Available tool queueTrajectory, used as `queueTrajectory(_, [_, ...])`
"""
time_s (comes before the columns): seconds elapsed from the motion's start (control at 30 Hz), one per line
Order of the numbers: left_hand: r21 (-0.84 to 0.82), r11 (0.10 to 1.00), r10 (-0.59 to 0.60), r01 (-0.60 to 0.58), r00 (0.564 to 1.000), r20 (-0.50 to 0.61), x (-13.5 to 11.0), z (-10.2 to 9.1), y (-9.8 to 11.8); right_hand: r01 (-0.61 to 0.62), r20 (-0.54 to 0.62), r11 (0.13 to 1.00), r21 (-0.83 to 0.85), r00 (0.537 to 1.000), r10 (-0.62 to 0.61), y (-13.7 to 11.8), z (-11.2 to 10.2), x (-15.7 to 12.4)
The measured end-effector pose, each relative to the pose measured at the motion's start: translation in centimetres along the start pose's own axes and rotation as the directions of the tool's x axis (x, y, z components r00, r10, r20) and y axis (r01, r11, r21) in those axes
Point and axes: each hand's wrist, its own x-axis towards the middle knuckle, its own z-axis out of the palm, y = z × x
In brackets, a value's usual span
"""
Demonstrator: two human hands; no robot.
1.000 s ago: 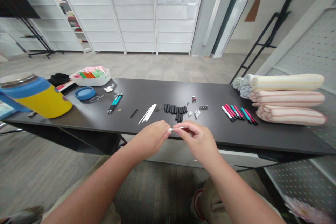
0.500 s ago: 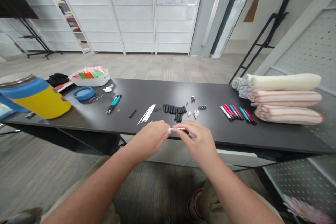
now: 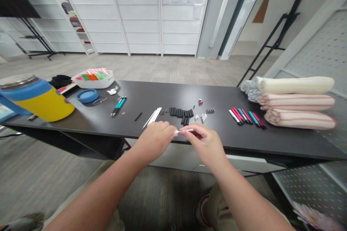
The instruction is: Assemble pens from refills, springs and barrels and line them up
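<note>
Over the front edge of the desk, my right hand (image 3: 206,140) pinches a thin white pen refill (image 3: 189,130). My left hand (image 3: 158,138) is closed at the refill's left end, gripping a small white piece (image 3: 177,132) there; its exact shape is too small to tell. Just beyond my left hand lie several white refills (image 3: 153,116). Tiny springs (image 3: 163,112) are heaped beside them. Short black pen grips (image 3: 181,112) form a row past my fingertips, with small white parts (image 3: 203,117) and silvery tips (image 3: 210,110) to their right.
Pink, teal and white pen barrels (image 3: 246,116) lie right on the desk (image 3: 146,92), near rolled towels (image 3: 296,103). Two assembled pens (image 3: 118,106), a blue lid (image 3: 87,96), a white basket (image 3: 104,82) and a large yellow-blue mug (image 3: 51,104) occupy the left. A black stick (image 3: 138,116) lies singly.
More of the white refill now shows past my right fingertips, which sit slightly further right. The view has shifted a little; the things on the desk lie as before.
</note>
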Motion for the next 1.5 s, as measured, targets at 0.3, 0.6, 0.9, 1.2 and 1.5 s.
queueTrajectory(0.3, [0.044, 0.999, -0.002, 0.001, 1.000, 0.006, 0.03, 0.23, 0.15, 0.023, 0.003, 0.998, -0.059, 1.000, -0.023, 0.28, 0.20, 0.05])
queueTrajectory(0.6, [0.038, 0.999, 0.003, -0.003, 1.000, -0.009, 0.09, 0.42, 0.14, 0.127, -0.041, 0.973, -0.193, 0.990, -0.137, -0.13, 0.16, -0.03])
queueTrajectory(0.9, [0.031, 0.999, -0.010, 0.010, 1.000, -0.004, 0.08, 0.31, 0.27, 0.214, -0.076, 0.940, -0.267, 0.967, -0.242, -0.56, 0.53, -0.32])
queueTrajectory(1.2, [0.020, 1.000, -0.013, 0.014, 1.000, -0.018, -0.05, 0.18, 0.17, 0.251, -0.086, 0.927, -0.279, 0.955, -0.285, -0.41, 0.56, -0.37])
queueTrajectory(1.5, [0.044, 0.999, 0.013, -0.011, 0.999, -0.033, -0.14, 0.44, 0.01, 0.224, -0.024, 0.939, -0.259, 0.971, -0.239, -0.20, 0.57, -0.26])
